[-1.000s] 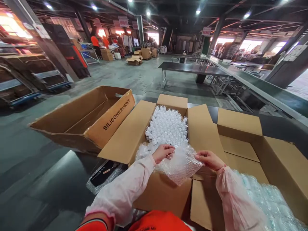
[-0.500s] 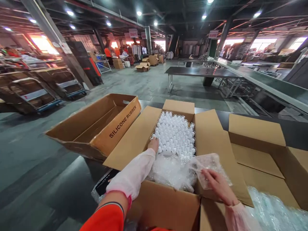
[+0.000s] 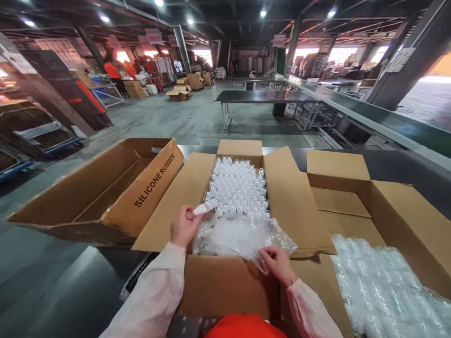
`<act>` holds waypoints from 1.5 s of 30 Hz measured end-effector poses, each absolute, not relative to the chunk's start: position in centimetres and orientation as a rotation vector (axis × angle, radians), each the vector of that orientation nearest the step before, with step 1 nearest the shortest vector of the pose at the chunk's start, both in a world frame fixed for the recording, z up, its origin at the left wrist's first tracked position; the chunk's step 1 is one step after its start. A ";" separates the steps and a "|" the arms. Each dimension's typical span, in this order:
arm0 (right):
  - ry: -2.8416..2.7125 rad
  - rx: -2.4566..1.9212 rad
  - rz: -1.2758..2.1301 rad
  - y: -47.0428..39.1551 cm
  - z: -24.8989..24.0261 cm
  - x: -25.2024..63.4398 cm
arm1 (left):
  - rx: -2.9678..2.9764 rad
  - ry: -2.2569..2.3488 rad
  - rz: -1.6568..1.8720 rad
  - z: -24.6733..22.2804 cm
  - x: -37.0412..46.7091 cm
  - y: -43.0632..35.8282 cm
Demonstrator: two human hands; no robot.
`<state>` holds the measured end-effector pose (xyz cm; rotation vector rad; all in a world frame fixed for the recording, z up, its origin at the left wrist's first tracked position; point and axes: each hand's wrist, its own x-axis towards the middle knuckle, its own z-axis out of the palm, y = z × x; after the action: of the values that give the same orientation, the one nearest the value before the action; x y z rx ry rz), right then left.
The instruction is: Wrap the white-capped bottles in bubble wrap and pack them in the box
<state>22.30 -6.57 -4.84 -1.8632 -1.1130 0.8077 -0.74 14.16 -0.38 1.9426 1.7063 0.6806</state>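
Observation:
An open cardboard box [image 3: 232,281] stands in the middle, holding tightly packed clear and white bottles [image 3: 239,185]. Over their near side lies crumpled bubble wrap [image 3: 232,234]. Above the box's left flap, my left hand [image 3: 185,226] is closed on one small white bottle [image 3: 205,207], which is tilted with its far end over the packed ones. My right hand [image 3: 278,264] pinches the near right edge of the bubble wrap, by the box's front right corner.
At the left is a long open carton marked SILICONE RUBBER [image 3: 155,180]. Another open box [image 3: 394,202] on the right holds several bubble-wrapped packs [image 3: 387,286]. Beyond the dark work table [image 3: 416,164] are a black table [image 3: 264,96] and a conveyor [image 3: 369,110].
My left hand has come up and back out of the box with a bottle. My right hand has drawn the bubble wrap nearer and to the left. The view has turned right.

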 end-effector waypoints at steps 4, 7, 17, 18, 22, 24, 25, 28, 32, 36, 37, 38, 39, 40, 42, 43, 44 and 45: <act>-1.084 -1.808 0.820 -6.3 -5.6 21.0 | 1.472 1.036 0.886 -0.2 -1.5 5.8; -1.056 -1.790 0.744 -6.6 -5.7 20.3 | 1.408 0.970 0.752 -2.0 -0.1 1.0; -1.322 -1.784 0.243 -8.8 -4.6 19.0 | 1.259 0.993 0.491 -4.5 1.6 -1.3; -1.381 -1.809 0.180 -8.9 -4.4 18.9 | 1.072 0.992 0.435 -4.9 1.8 -1.6; -1.529 -1.902 0.049 -9.3 -4.1 19.0 | 0.393 0.956 0.224 -6.1 2.6 -2.8; -1.575 -1.915 0.057 -9.6 -4.2 18.9 | 0.296 0.906 0.149 -6.3 2.6 -3.3; -1.590 -1.911 0.077 -9.7 -4.2 18.9 | 0.327 0.855 0.133 -6.1 2.6 -3.4; -1.582 -1.852 0.156 -10.1 -4.4 18.6 | 0.505 0.683 0.182 -5.4 2.5 -3.5; -1.604 -1.696 0.218 -10.6 -4.4 18.3 | 0.544 0.672 0.267 -4.4 3.1 -3.0; -1.641 -1.612 0.197 -10.9 -4.2 18.0 | 0.574 0.714 0.336 -3.8 4.0 -2.1; -1.648 -1.606 0.191 -11.0 -4.1 17.9 | 0.580 0.718 0.344 -3.7 4.2 -1.9; -1.655 -1.601 0.182 -11.1 -3.8 17.8 | 0.581 0.719 0.342 -3.6 4.4 -1.6; -1.664 -1.593 0.172 -11.2 -3.6 17.7 | 0.578 0.718 0.333 -3.5 4.5 -1.3; -1.670 -1.582 0.161 -11.2 -3.3 17.6 | 0.574 0.710 0.322 -3.3 4.7 -1.0; -1.664 -1.565 0.145 -11.3 -2.7 17.5 | 0.563 0.694 0.306 -2.9 5.1 -0.5; -1.655 -1.562 0.138 -11.4 -2.4 17.5 | 0.557 0.688 0.305 -2.7 5.4 -0.4; -1.646 -1.560 0.132 -11.4 -2.1 17.5 | 0.553 0.684 0.310 -2.6 5.8 -0.3; -1.639 -1.560 0.124 -11.4 -1.8 17.5 | 0.551 0.682 0.322 -2.5 6.2 -0.2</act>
<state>17.55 -11.41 -1.82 -1.5598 -1.6388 0.1238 6.16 -0.23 -2.49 0.5515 0.6816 0.3216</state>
